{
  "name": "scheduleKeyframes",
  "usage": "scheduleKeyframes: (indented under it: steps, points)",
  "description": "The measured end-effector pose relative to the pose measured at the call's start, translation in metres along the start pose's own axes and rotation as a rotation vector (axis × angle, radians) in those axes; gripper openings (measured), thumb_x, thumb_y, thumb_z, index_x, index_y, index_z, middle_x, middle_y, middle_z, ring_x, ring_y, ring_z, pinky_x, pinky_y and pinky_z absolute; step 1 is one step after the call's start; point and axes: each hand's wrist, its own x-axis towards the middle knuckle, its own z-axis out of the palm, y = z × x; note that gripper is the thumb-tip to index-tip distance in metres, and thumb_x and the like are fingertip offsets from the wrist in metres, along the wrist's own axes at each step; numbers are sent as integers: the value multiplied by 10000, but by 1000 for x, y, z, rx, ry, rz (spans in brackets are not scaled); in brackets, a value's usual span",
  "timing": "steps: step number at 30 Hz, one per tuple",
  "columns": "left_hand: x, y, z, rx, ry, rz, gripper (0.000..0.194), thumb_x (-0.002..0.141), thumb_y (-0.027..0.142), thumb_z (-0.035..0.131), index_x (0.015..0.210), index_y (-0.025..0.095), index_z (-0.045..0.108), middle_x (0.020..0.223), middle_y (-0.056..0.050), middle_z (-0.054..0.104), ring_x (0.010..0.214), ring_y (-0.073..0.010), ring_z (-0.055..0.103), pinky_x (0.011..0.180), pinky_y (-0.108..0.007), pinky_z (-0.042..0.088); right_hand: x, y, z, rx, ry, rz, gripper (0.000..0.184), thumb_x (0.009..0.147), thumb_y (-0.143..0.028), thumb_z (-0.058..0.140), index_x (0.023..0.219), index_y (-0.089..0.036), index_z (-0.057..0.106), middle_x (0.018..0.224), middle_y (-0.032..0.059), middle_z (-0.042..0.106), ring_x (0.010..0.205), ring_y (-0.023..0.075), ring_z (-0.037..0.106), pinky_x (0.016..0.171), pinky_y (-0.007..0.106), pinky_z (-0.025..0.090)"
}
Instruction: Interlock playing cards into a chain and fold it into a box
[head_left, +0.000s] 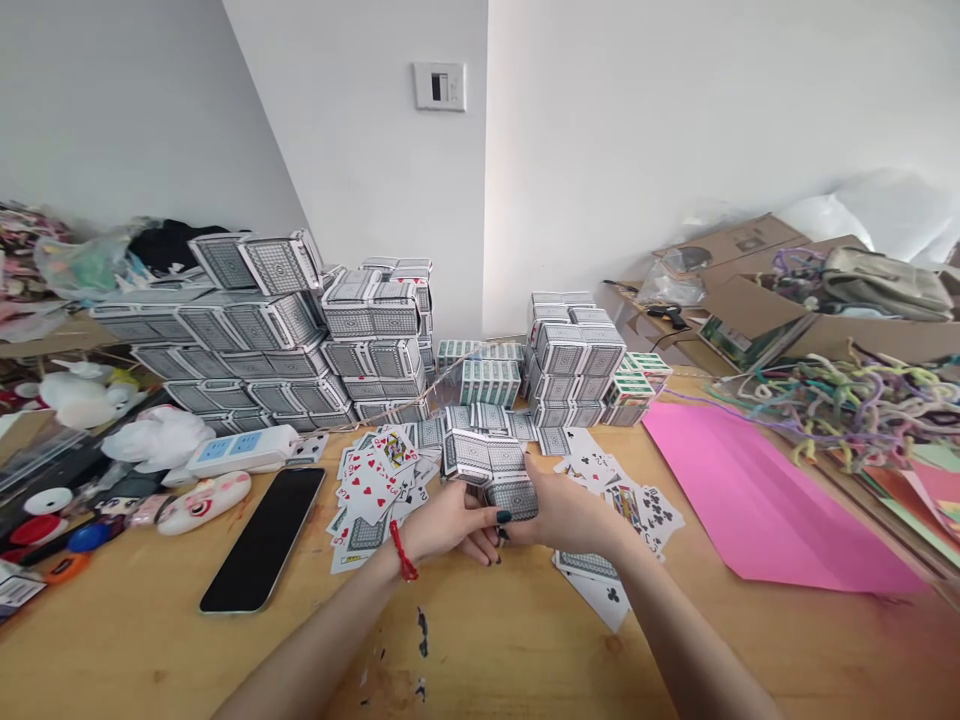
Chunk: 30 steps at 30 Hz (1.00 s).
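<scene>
My left hand (pixel 450 525) and my right hand (pixel 566 515) meet over the wooden table (pixel 525 650), both closed around a small block of folded playing cards (pixel 491 470) with grey patterned backs. A red string bracelet circles my left wrist. Loose face-up cards (pixel 371 480) lie to the left of my hands. More loose cards (pixel 637 505) lie to the right, partly under my right forearm. Behind them stand stacks of finished card blocks, a large one (pixel 277 340) at the left and a smaller one (pixel 574 365) at the right.
A black phone (pixel 264 540) lies left of the cards, with a white power strip (pixel 244 450) and small toys beyond it. A pink paper sheet (pixel 757 500) lies at the right, near pipe cleaners (pixel 840 395) and cardboard boxes (pixel 757 290).
</scene>
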Motion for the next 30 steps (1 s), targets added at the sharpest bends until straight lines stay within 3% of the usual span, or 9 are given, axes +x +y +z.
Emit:
scheduleKeyframes:
  steps: [9,13,17,24,30]
  points:
    - [0,0,-2,31,-20,-46,424,595,505,672,606,99,548,550,-57,644,524,-150,639,556,-264,529,-4,-12,12,-52,45,83,920,631,-344,595,1353,-10,133,859,169,662,749,250,625,504,239,342]
    - [2,-2,-2,-2,-42,-60,455,583,545,658,592,101,559,558,-62,649,533,-151,638,601,-284,526,-3,-11,15,-71,70,54,922,620,-360,584,1350,-4,149,858,173,664,742,259,627,507,249,353]
    - [3,-5,0,-6,8,-30,539,657,642,511,574,112,569,521,-61,640,487,-151,621,574,-293,523,-3,-11,16,-85,66,75,910,598,-362,594,1330,3,197,843,170,665,740,268,626,494,251,352]
    - [9,-14,-2,157,51,11,594,727,650,398,540,125,604,547,-77,671,485,-151,621,516,-236,508,-7,-13,10,-61,53,51,708,589,-359,601,1195,-53,401,822,130,660,708,249,617,482,242,358]
    - [14,-26,-5,138,106,29,515,702,626,468,569,141,578,500,-53,650,474,-149,622,491,-227,499,-1,5,0,-4,-24,-25,450,671,-366,562,1063,-157,494,892,91,654,729,212,615,523,237,396]
